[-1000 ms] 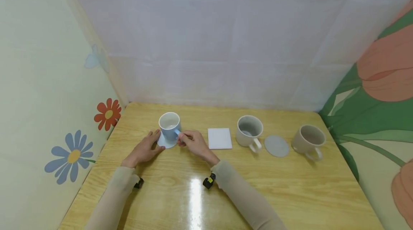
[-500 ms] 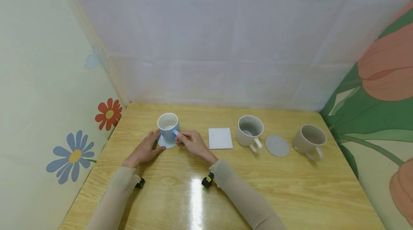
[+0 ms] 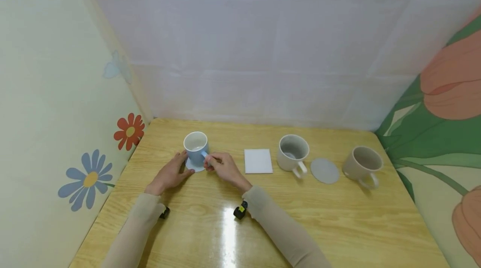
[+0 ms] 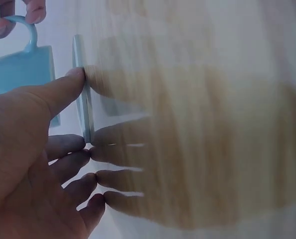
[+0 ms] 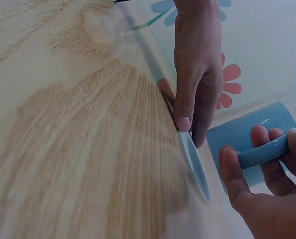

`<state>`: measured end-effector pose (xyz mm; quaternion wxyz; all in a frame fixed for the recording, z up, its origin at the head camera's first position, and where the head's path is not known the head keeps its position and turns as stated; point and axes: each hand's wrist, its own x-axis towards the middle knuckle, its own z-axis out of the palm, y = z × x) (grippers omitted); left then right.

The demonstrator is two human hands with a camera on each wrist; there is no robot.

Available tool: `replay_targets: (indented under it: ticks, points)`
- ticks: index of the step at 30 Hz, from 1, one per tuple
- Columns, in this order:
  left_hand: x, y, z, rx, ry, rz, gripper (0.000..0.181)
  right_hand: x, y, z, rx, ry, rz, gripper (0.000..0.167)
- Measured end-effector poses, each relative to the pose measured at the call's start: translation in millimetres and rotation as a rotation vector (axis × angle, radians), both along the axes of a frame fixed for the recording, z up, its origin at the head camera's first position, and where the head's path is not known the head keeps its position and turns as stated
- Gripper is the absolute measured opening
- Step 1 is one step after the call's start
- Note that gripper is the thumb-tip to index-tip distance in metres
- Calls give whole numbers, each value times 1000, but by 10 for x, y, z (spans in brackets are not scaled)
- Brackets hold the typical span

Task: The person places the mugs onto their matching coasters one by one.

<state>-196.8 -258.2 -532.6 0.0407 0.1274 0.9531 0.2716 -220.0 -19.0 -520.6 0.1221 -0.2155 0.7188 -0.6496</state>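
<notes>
A light blue mug (image 3: 195,154) with a white inside hangs slightly tilted, a small gap above a round pale blue coaster (image 3: 195,166). My right hand (image 3: 226,168) holds the mug by its handle (image 5: 262,152), fingers curled through the loop. On the table at the coaster's left side is my left hand (image 3: 170,173); its thumb and index fingertip hold the coaster by the rim, and its other fingertips rest on the tabletop. The left wrist view shows the gap between mug base and coaster (image 4: 82,102) edge-on.
On the wooden table (image 3: 195,226), right of my hands, a white square coaster (image 3: 258,161) lies flat. Beyond it stand a light grey mug (image 3: 289,157), a round grey coaster (image 3: 325,170) and a beige mug (image 3: 358,165). Curtained walls border the table's back and sides.
The mug has shifted slightly left over the coaster, with the right hand on its handle. The left hand stays at the coaster. The head view has turned slightly.
</notes>
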Motion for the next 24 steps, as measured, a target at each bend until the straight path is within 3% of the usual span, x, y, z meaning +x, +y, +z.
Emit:
replay_targets:
  ticks: [9, 24]
  points:
    - [38, -9, 13, -29, -31, 63, 71, -3, -28, -35, 7, -15, -6, 27]
    - [26, -17, 13, -6, -35, 62, 70, -19, -95, -95, 4, -10, -8, 26]
